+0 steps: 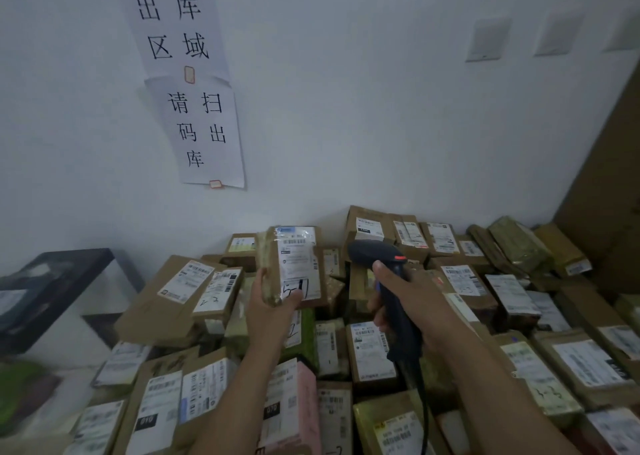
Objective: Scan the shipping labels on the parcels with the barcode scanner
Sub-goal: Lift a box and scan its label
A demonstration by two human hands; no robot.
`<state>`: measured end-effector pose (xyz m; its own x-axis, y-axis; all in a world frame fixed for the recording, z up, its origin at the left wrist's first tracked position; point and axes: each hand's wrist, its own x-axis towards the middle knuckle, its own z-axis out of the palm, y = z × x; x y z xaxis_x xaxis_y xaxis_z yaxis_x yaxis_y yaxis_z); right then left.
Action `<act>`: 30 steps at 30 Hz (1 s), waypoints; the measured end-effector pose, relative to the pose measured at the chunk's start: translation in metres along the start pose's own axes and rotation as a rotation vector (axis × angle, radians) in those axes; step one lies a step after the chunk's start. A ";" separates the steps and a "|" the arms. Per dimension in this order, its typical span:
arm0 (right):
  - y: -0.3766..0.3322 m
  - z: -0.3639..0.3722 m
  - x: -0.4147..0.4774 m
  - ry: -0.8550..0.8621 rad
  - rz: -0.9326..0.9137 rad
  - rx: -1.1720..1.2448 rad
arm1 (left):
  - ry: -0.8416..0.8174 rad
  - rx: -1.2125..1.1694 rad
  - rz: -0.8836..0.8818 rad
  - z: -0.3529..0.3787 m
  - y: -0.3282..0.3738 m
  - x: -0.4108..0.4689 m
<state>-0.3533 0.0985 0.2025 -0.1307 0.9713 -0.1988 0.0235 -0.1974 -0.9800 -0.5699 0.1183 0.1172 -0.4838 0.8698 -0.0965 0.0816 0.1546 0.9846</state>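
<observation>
My left hand (270,302) grips the bottom of a small brown parcel (292,264), held upright above the pile with its white shipping label (298,260) facing me. My right hand (405,295) grips the handle of a dark barcode scanner (377,257) with a red button on top. The scanner's head sits just right of the held parcel, level with its label. A black cable (420,399) hangs down from the handle.
Several cardboard parcels (367,347) with white labels cover the surface below, stacked against a white wall. Paper signs (201,132) with printed characters hang on the wall. A dark table (52,281) stands at the left. A tall brown board (609,191) leans at the right.
</observation>
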 end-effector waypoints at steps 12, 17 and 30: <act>-0.012 0.009 -0.021 -0.038 -0.011 -0.177 | 0.064 0.053 0.125 -0.018 -0.016 -0.007; -0.014 0.011 -0.022 -0.032 -0.016 -0.174 | 0.035 0.021 0.119 -0.021 -0.017 -0.006; -0.039 -0.028 0.038 0.198 -0.084 -0.174 | -0.291 0.166 -0.063 0.037 -0.030 0.025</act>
<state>-0.3315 0.1467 0.2336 0.0565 0.9937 -0.0966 0.1931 -0.1058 -0.9755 -0.5521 0.1532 0.0798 -0.2251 0.9499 -0.2171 0.2115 0.2651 0.9407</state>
